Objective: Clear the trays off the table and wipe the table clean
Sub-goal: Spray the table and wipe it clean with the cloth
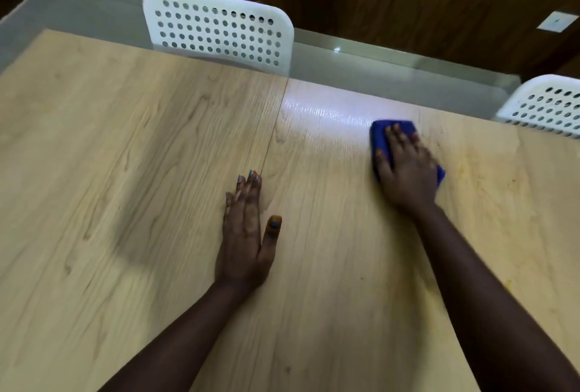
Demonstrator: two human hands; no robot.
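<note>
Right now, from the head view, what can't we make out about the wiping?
- Blue cloth: mostly covered by the right hand; its full outline and fold are hidden.
- Yellowish marks on the table: faint and motion-blurred, so stain or wood grain cannot be told.
- Right chair: cut off by the frame edge.
- Left hand lies flat; the surface beneath it is hidden.
- Trays: none in view.

No readable text, label, brand, number or sign appears anywhere in the head view. A small pale plate (557,20) on the dark wooden wall at upper right carries a tiny dark mark, too small and blurred to make out as a letter or symbol.
</note>
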